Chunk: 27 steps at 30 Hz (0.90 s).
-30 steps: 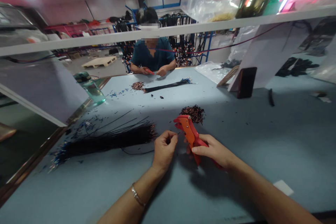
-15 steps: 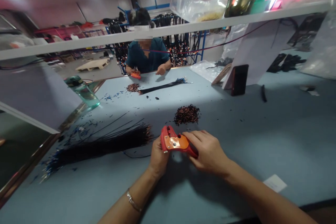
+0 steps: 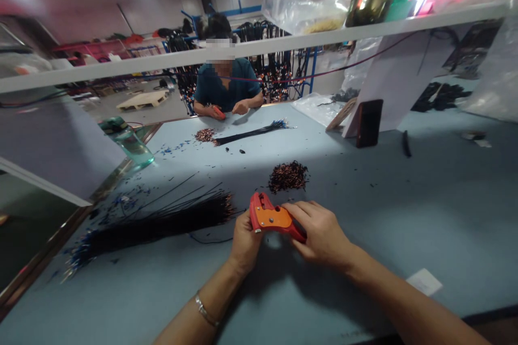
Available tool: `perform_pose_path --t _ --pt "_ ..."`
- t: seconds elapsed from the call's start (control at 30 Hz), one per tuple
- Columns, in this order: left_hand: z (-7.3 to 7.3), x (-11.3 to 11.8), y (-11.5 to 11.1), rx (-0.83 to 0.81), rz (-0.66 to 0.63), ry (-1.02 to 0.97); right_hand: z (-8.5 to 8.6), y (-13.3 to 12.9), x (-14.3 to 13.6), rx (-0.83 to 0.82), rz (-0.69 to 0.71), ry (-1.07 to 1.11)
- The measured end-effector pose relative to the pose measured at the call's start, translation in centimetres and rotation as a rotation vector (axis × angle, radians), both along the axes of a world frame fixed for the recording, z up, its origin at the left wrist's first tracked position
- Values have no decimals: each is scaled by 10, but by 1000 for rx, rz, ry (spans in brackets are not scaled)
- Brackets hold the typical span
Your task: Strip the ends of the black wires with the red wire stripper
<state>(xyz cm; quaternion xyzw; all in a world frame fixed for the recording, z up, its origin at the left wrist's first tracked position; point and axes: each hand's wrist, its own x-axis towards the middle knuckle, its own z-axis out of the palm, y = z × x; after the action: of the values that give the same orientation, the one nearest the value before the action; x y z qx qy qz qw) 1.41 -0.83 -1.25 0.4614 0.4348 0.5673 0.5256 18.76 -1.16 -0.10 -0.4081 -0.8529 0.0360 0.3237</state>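
A red and orange wire stripper (image 3: pixel 275 219) is in my right hand (image 3: pixel 321 229), whose fingers wrap round its handles. Its jaws point up and to the left. My left hand (image 3: pixel 245 242) is closed right beside the jaw end, its fingertips partly hidden behind the tool. A thin black wire (image 3: pixel 210 240) runs across the table into this hand. To the left lies a thick bundle of black wires (image 3: pixel 162 223) with copper-coloured ends towards my hands and blue ends away from them. Just beyond the stripper is a pile of short black and copper offcuts (image 3: pixel 288 177).
Across the table (image 3: pixel 404 215) a co-worker (image 3: pixel 229 86) holds an orange-red tool (image 3: pixel 219 112) behind a smaller wire bundle (image 3: pixel 253 132). A green bottle (image 3: pixel 137 145) lies at the left edge. A phone (image 3: pixel 369 123) leans at the right, and a white rail (image 3: pixel 251 48) crosses above.
My hands stay nearly in place; the wire stripper has tilted and shifted very slightly right. The co-worker's tool has been raised and brought closer to their other hand.
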Motion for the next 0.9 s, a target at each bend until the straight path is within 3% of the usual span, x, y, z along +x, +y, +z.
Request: perform_pose_path --t 0.47,0.9 --pt "-9 -3 0 23 -39 5 -3 1 2 17 -64 -60" --pt "-12 -1 6 -25 -24 40 -8 7 0 -244 -40 61"
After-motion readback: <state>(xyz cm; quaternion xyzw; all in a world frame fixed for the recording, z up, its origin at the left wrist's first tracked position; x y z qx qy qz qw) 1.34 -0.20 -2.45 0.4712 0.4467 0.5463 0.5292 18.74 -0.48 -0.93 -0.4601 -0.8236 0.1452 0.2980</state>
